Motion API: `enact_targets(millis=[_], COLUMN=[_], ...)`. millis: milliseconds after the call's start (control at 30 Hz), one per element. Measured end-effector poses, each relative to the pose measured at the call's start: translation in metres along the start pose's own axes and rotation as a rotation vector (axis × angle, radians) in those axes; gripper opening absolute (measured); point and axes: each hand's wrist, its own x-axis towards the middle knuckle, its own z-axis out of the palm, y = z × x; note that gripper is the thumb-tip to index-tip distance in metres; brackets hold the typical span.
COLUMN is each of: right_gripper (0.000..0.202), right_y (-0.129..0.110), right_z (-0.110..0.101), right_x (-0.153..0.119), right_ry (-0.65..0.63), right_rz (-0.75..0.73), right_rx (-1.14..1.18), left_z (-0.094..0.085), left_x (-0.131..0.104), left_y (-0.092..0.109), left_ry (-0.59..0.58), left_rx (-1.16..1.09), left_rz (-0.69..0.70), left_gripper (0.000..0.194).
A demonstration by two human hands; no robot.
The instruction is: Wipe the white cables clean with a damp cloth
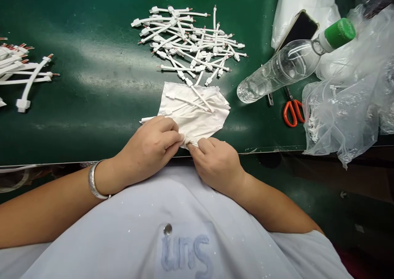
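Observation:
A creased white cloth (pixel 212 121) lies at the front edge of the green table. My left hand (pixel 154 145) pinches a bunched fold of it from the left. From the right, my right hand (pixel 217 162) closes on the same fold, the fingertips of both hands nearly meeting. Whether something small is wrapped inside the fold is hidden. A few short white cables (pixel 187 101) with connectors rest on the cloth. Just beyond it spreads a loose pile of similar cables (pixel 184 41), their bare ends reddish.
More white cables (pixel 30 82) lie at the far left. On the right are a clear bottle (pixel 283 65) with a green cap, orange-handled scissors (pixel 291 110), a phone (pixel 298 28) and clear plastic bags (pixel 344 115). The table edge (pixel 261 151) runs close to my body.

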Motion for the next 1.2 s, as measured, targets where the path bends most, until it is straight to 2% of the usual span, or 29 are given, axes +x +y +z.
enact_targets(millis=[67,233,333,433,533,700,800,933,1200], right_gripper=[0.023,0.027,0.027,0.024,0.025,0.028,0.027,0.028,0.029], right_y=[0.000,0.016,0.011,0.001,0.003,0.019,0.016,0.008,0.013], right_z=[0.001,-0.005,-0.005,-0.004,-0.006,-0.005,0.002,0.011,0.008], right_x=[0.000,-0.013,-0.009,0.000,0.005,0.002,0.005,0.006,-0.003], right_ry=[-0.001,-0.029,-0.040,-0.049,-0.071,-0.096,-0.079,-0.031,-0.022], right_rz=[0.038,0.285,0.320,0.203,0.067,0.033,-0.019,0.020,-0.093], right_rx=[-0.017,-0.178,-0.125,-0.002,0.059,0.074,0.095,0.052,0.111], left_z=[-0.001,-0.001,-0.001,-0.001,-0.001,0.000,0.000,-0.002,-0.002], left_x=[0.000,0.000,0.000,0.001,0.001,0.001,0.001,0.003,0.001], left_y=[0.000,-0.001,0.000,0.000,0.001,-0.001,-0.002,-0.001,-0.001], left_ry=[-0.010,0.009,0.011,0.004,0.004,0.011,0.005,-0.036,-0.010], left_rx=[0.007,0.006,0.009,0.025,0.033,0.027,0.017,0.007,0.013], left_rz=[-0.002,0.028,0.031,0.013,0.009,0.025,0.025,-0.007,0.008], left_gripper=[0.018,0.016,0.018,0.019,0.020,0.019,0.018,0.017,0.013])
